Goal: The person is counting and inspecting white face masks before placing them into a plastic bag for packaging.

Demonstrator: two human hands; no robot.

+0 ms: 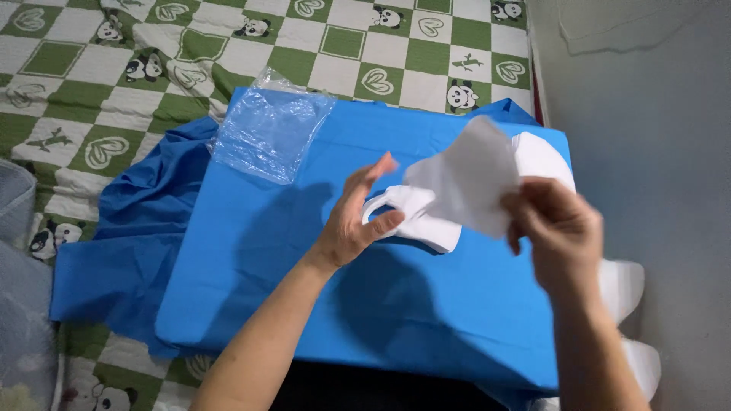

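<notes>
- Hands are working a white mask (464, 183) above the blue cloth (304, 281).
- Right hand (560, 232) is pinching the mask's right edge, fingers closed on it.
- Left hand (358, 217) is hooking its thumb through the ear loop (388, 199), other fingers spread apart.
- Judgement: keeping the pull gentle and even is sparing the loop.
- Clear plastic bag (270, 129) is lying on the cloth's far left corner.

both forearms are bare down from the fingers to the frame's edge: the left hand (352, 221) and right hand (554, 228) wear no sleeves, gloves, rings or watch.
</notes>
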